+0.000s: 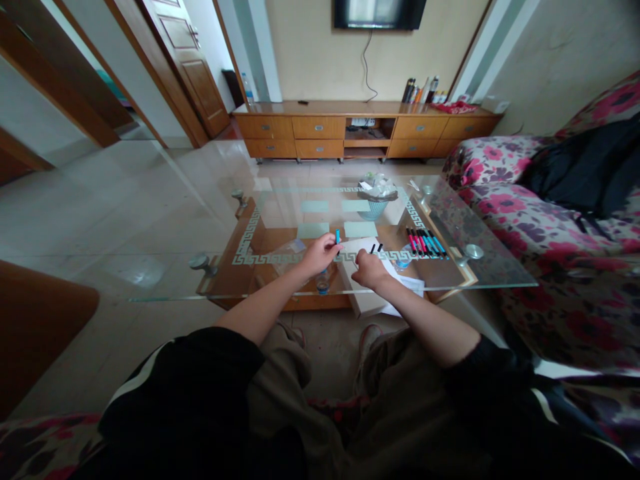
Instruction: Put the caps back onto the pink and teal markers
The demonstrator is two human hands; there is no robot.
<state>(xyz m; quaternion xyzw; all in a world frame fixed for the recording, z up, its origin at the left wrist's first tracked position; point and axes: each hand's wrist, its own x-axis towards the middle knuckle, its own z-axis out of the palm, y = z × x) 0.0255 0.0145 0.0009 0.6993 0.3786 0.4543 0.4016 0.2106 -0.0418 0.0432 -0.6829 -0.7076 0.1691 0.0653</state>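
Observation:
My left hand (320,255) is closed in a pinch around a small blue marker (337,237), whose blue end points up above the fingers. Just to its right, my right hand (370,269) is curled closed over the glass tabletop. Whatever its fingers hold, if anything, is hidden. Two short black pieces, perhaps marker caps (379,247), show just beyond the right hand; I cannot tell whether it touches them. Further right lies a row of several pink and blue markers with black ends (426,243), side by side on the glass.
The glass coffee table (285,193) has a white box (367,303) and a bottle (323,283) visible beneath its top. A wastebasket (373,208) shows through the far side. A floral sofa (500,203) with a black backpack (590,170) stands right. A drawer cabinet (320,128) lines the wall.

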